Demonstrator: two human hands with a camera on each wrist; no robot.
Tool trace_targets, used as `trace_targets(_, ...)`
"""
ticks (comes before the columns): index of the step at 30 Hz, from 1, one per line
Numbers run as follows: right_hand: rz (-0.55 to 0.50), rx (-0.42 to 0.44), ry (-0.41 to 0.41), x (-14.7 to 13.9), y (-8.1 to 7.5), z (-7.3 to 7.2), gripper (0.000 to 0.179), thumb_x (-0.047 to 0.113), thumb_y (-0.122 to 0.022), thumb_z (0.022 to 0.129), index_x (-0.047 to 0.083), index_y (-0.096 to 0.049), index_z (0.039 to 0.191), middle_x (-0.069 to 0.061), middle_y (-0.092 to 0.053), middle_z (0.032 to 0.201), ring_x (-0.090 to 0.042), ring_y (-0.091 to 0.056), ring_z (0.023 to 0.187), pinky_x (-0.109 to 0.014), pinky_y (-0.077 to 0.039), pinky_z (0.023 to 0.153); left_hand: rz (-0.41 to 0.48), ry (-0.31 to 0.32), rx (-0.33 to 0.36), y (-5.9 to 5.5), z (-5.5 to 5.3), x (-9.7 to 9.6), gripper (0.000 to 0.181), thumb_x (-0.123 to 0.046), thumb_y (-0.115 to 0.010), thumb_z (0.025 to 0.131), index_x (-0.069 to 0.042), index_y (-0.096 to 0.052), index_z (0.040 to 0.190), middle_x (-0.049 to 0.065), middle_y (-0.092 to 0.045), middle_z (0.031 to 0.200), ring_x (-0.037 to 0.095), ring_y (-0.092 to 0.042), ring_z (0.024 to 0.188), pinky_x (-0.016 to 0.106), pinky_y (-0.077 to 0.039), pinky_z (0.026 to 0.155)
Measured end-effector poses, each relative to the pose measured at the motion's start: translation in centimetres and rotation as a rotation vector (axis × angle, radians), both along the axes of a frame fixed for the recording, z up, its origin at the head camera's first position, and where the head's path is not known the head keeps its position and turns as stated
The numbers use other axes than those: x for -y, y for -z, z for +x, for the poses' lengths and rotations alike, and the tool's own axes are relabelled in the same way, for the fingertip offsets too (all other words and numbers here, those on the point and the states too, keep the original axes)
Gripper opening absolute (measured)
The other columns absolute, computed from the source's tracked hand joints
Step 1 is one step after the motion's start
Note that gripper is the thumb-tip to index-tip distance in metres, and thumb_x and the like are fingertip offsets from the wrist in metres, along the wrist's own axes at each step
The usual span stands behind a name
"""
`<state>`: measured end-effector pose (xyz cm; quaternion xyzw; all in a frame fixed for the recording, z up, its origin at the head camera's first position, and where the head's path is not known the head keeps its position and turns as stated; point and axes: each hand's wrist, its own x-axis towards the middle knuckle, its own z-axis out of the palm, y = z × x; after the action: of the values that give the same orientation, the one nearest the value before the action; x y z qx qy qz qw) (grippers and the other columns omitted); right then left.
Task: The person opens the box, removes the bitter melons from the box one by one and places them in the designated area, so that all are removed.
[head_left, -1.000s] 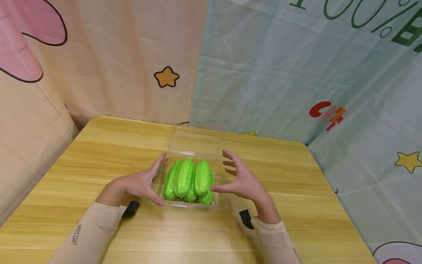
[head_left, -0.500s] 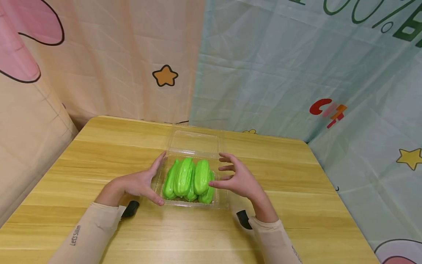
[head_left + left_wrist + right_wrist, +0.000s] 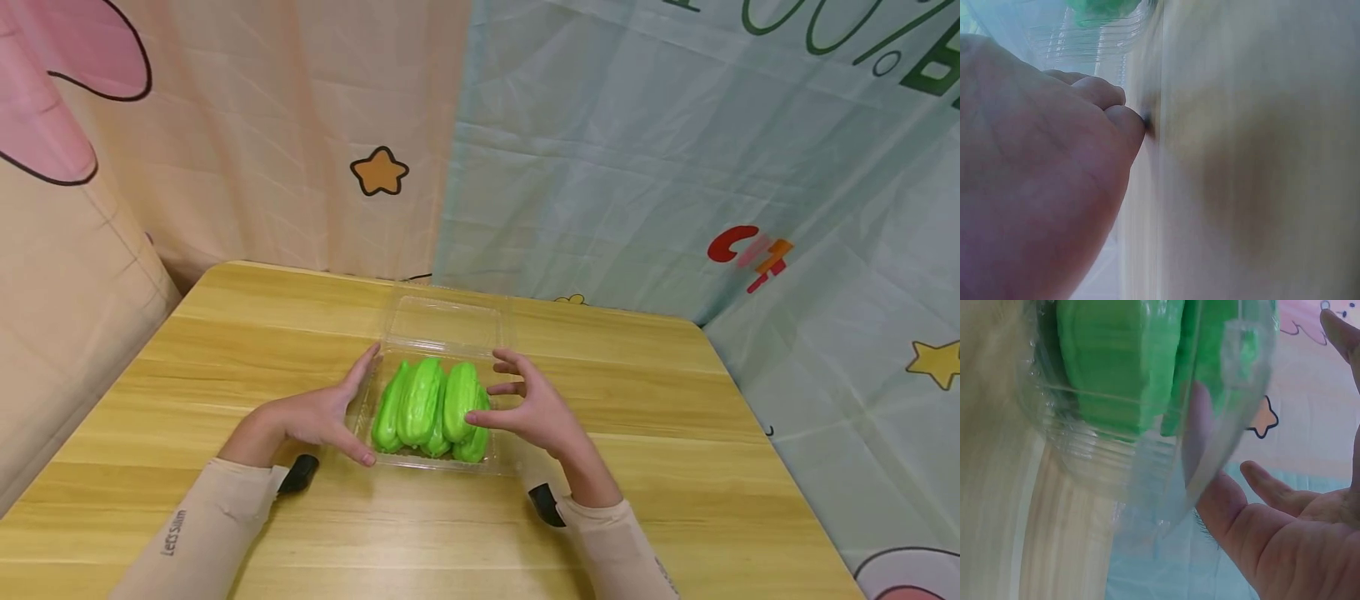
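A clear plastic clamshell box [image 3: 435, 467] stands on the table with its lid [image 3: 448, 317] folded back behind it. Several glossy green, ridged, cucumber-like vegetables [image 3: 422, 404] lie side by side in it. My left hand [image 3: 318, 417] is spread along the box's left side, thumb at the front left corner. Over the right side hovers my right hand [image 3: 546, 412], its thumb extended across the rightmost vegetable and the other fingers parted and bent. In the right wrist view, the thumb [image 3: 1199, 428] shows through the clear wall, inside the rim. Neither hand grips anything.
The wooden table [image 3: 660, 483] has rounded far corners. Printed curtains [image 3: 585, 167] hang right behind its far edge and along both sides. Dark wrist pieces [image 3: 298, 475] stick out from both sleeves near the tabletop.
My right hand has moved slightly left, its thumb now farther over the rightmost vegetable. The left hand, the box and the vegetables have stayed in place.
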<state>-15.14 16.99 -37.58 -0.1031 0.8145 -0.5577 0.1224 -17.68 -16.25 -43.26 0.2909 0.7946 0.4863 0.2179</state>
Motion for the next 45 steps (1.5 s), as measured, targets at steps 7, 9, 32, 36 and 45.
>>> trace_targets(7, -0.016, 0.031, -0.024, 0.5, 0.3, 0.0, 0.095, 0.022, -0.091, 0.076, 0.016, -0.037, 0.154, -0.019, -0.041, 0.15, -0.033, -0.055, 0.123, -0.044, -0.055, 0.087, 0.0, 0.001, 0.005, -0.1, 0.0, -0.1, 0.153, -0.029, -0.096, 0.067, -0.018, 0.029, 0.155, 0.022, 0.018, 0.164, 0.048, 0.012, 0.147, 0.069, -0.002, 0.112)
trace_targets(9, -0.005, 0.033, -0.026, 0.7, 0.4, 0.0, 0.096, 0.023, -0.091, 0.076, 0.015, -0.037, 0.154, -0.019, -0.042, 0.149, -0.033, -0.054, 0.123, -0.044, -0.055, 0.088, 0.0, 0.0, 0.005, -0.1, 0.0, -0.1, 0.153, -0.029, -0.096, 0.067, -0.018, 0.029, 0.155, 0.022, 0.018, 0.164, 0.047, 0.012, 0.147, 0.069, -0.001, 0.112)
trace_targets(32, 0.121, -0.066, -0.033, 2.7, 0.9, 0.9, 0.095, 0.03, -0.094, 0.072, 0.016, -0.044, 0.152, -0.01, -0.052, 0.144, -0.03, -0.054, 0.121, -0.043, -0.053, 0.089, 0.004, 0.0, 0.017, 0.0, 0.0, -0.2, 0.153, -0.028, -0.096, 0.068, -0.019, 0.029, 0.155, 0.021, 0.019, 0.164, 0.046, 0.012, 0.147, 0.068, -0.001, 0.113)
trace_targets(36, 0.123, -0.087, -0.04, 2.9, 1.0, 0.9, 0.096, 0.028, -0.094, 0.071, 0.015, -0.044, 0.152, -0.012, -0.054, 0.142, -0.029, -0.055, 0.121, -0.04, -0.054, 0.087, 0.003, -0.004, 0.018, 0.0, 0.0, -0.1, 0.153, -0.028, -0.096, 0.068, -0.019, 0.028, 0.155, 0.021, 0.019, 0.164, 0.046, 0.011, 0.147, 0.068, -0.001, 0.113)
trace_targets(45, 0.101, -0.09, -0.04, 3.1, 1.0, 0.9, 0.097, 0.023, -0.094, 0.072, 0.014, -0.042, 0.153, -0.013, -0.052, 0.144, -0.029, -0.055, 0.118, -0.033, -0.057, 0.079, 0.012, -0.009, 0.024, 0.0, 0.1, -0.1, 0.153, -0.028, -0.096, 0.067, -0.018, 0.028, 0.155, 0.021, 0.018, 0.164, 0.046, 0.012, 0.147, 0.068, -0.001, 0.113)
